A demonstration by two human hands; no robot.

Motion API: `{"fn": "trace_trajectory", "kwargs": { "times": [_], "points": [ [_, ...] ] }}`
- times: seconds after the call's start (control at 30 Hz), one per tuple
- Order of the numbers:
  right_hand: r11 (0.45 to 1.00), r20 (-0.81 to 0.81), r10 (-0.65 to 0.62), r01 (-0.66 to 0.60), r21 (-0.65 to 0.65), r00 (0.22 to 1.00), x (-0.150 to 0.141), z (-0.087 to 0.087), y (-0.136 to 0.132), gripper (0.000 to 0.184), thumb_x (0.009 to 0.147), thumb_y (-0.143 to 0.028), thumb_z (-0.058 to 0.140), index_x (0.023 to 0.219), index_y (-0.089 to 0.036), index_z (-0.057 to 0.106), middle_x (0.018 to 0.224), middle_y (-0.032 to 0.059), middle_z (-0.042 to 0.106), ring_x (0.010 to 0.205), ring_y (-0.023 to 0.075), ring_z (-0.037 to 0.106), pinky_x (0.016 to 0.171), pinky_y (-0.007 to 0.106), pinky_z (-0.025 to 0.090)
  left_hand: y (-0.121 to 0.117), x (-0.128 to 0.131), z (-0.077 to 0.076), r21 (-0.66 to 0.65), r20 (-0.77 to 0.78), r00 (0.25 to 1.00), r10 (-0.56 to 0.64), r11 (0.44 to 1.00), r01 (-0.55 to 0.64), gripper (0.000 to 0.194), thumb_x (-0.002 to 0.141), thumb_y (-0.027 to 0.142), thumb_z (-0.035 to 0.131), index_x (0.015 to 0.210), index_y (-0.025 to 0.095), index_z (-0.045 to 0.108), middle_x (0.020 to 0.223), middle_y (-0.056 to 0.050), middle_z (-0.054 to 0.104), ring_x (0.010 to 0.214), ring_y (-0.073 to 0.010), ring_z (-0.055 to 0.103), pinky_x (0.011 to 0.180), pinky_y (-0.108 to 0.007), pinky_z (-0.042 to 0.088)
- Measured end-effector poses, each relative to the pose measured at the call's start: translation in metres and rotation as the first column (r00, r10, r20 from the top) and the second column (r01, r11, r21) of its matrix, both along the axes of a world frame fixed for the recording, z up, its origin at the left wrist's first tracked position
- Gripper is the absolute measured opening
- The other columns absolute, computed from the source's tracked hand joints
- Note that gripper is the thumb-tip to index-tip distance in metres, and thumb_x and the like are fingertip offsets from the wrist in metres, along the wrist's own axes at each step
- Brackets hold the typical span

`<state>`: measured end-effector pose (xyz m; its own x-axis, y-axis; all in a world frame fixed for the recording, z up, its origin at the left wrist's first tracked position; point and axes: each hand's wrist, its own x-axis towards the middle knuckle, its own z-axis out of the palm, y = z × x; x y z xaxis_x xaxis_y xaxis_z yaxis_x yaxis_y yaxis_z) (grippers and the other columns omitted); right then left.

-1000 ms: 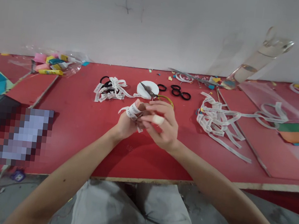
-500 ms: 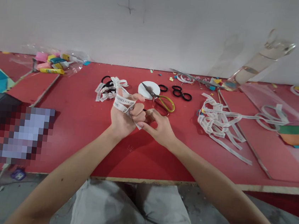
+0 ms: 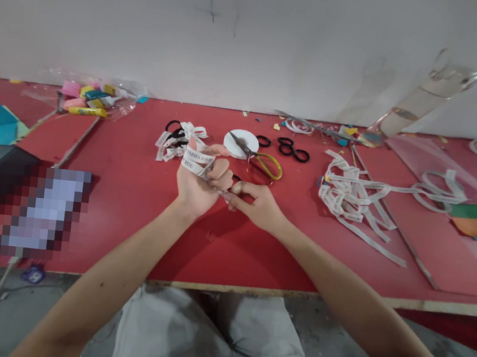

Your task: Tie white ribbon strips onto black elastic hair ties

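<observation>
A white ribbon [image 3: 198, 157] with printed black letters is wound round the fingers of my left hand [image 3: 199, 188], which is closed on it with the palm toward me. My right hand [image 3: 255, 203] pinches the ribbon's end just right of the left fist. A small black loop shows partly behind the right fingertips; the rest is hidden. Just beyond the hands lie scissors [image 3: 268, 167] with yellow handles, their blades resting on a white ribbon roll [image 3: 237, 144]. Black hair ties [image 3: 293, 149] are right of the roll. Tied ribbon bows [image 3: 178, 144] with black bands lie behind my left hand.
Tangled ribbon [image 3: 347, 195] is spread on the red table [image 3: 129, 246] at right. A tilted glass bottle [image 3: 417, 103] with liquid stands near the wall. To the left are a blurred phone [image 3: 47, 209], a dark case [image 3: 0, 176] and a plastic bag [image 3: 98, 95] of colourful pieces.
My right hand has drawn the ribbon end slightly down and to the right of my left fist. The ribbon stays wrapped round my left fingers. The whole view has shifted a little.
</observation>
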<state>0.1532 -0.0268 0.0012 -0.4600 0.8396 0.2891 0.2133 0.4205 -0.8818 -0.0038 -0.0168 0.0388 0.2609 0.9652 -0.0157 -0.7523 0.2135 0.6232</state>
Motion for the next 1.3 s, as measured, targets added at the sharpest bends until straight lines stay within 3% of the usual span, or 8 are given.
{"fn": "trace_trajectory", "kwargs": {
  "times": [0.3,0.4,0.5,0.63,0.8,1.0,1.2,1.3],
  "points": [
    [0.999,-0.038,-0.029,0.031,0.031,0.999,0.003,-0.002,0.005,0.030,0.088,-0.042,0.063,0.070,-0.018,0.060,0.062,-0.0018,0.062,0.058,0.0102,0.058,0.062,0.025,0.048,0.001,-0.003,0.001,0.080,-0.060,0.998,-0.027,0.996,0.032,0.061,0.093,0.065,0.032,0.075,0.017,0.063,0.049,0.007,0.018,0.039,-0.0067,0.020,0.041,-0.022,0.027],
    [0.973,-0.165,-0.173,0.194,0.122,0.971,0.005,-0.001,0.003,0.022,0.092,-0.040,0.059,0.081,-0.020,0.061,0.070,-0.0014,0.062,0.058,0.0098,0.057,0.060,0.025,0.049,0.000,0.003,-0.002,0.154,-0.180,0.982,-0.057,0.984,0.085,0.056,0.091,0.064,0.040,0.073,0.016,0.063,0.048,0.007,0.017,0.039,-0.0060,0.018,0.042,-0.021,0.023],
    [0.886,-0.266,-0.317,0.385,0.259,0.910,0.008,0.000,-0.004,0.011,0.091,-0.033,0.061,0.096,-0.023,0.060,0.080,-0.0009,0.065,0.057,0.0097,0.058,0.060,0.026,0.050,-0.003,0.011,-0.008,0.248,-0.349,0.933,-0.085,0.952,0.179,0.049,0.088,0.061,0.051,0.073,0.016,0.062,0.048,0.008,0.018,0.041,-0.0053,0.015,0.043,-0.021,0.016],
    [0.816,-0.236,-0.332,0.403,0.414,0.913,0.008,0.004,-0.011,0.012,0.090,-0.028,0.062,0.101,-0.025,0.060,0.071,-0.0031,0.063,0.055,0.0104,0.058,0.057,0.025,0.050,-0.005,0.017,-0.017,0.319,-0.492,0.869,0.049,0.939,0.127,0.037,0.090,0.054,0.055,0.087,0.018,0.064,0.054,0.006,0.033,0.046,-0.0054,0.027,0.045,-0.020,0.021],
    [0.831,-0.095,-0.260,0.273,0.484,0.961,0.003,0.008,-0.010,0.014,0.086,-0.030,0.067,0.091,-0.020,0.059,0.066,-0.0046,0.062,0.052,0.0083,0.057,0.053,0.021,0.047,-0.003,0.015,-0.022,0.429,-0.607,0.780,0.153,0.889,0.159,0.033,0.088,0.051,0.059,0.096,0.019,0.066,0.081,-0.002,0.064,0.074,-0.0123,0.058,0.059,-0.022,0.044],
    [0.826,-0.068,-0.239,0.240,0.510,0.969,0.003,0.007,-0.009,0.015,0.088,-0.031,0.065,0.083,-0.019,0.056,0.063,-0.0047,0.060,0.053,0.0074,0.056,0.054,0.019,0.046,-0.005,0.016,-0.021,0.476,-0.600,0.756,0.261,0.876,0.076,0.026,0.089,0.043,0.061,0.095,0.019,0.066,0.091,-0.004,0.068,0.079,-0.0138,0.061,0.068,-0.025,0.049],
    [0.746,-0.048,-0.326,0.289,0.600,0.944,-0.001,0.003,-0.010,0.015,0.086,-0.028,0.068,0.096,-0.020,0.060,0.065,-0.0039,0.065,0.053,0.0083,0.058,0.056,0.020,0.049,-0.005,0.016,-0.020,0.510,-0.675,0.587,0.447,0.858,-0.068,0.028,0.090,0.046,0.057,0.089,0.018,0.065,0.078,-0.001,0.065,0.070,-0.0119,0.058,0.067,-0.025,0.046],
    [0.722,-0.052,-0.381,0.332,0.607,0.923,-0.004,0.001,-0.012,0.015,0.086,-0.029,0.067,0.097,-0.020,0.061,0.067,-0.0028,0.067,0.055,0.0090,0.061,0.057,0.020,0.050,-0.003,0.015,-0.021,0.523,-0.697,0.518,0.496,0.846,-0.106,0.028,0.091,0.044,0.056,0.087,0.018,0.065,0.083,-0.002,0.068,0.071,-0.0120,0.059,0.066,-0.025,0.046]
  ]
}}
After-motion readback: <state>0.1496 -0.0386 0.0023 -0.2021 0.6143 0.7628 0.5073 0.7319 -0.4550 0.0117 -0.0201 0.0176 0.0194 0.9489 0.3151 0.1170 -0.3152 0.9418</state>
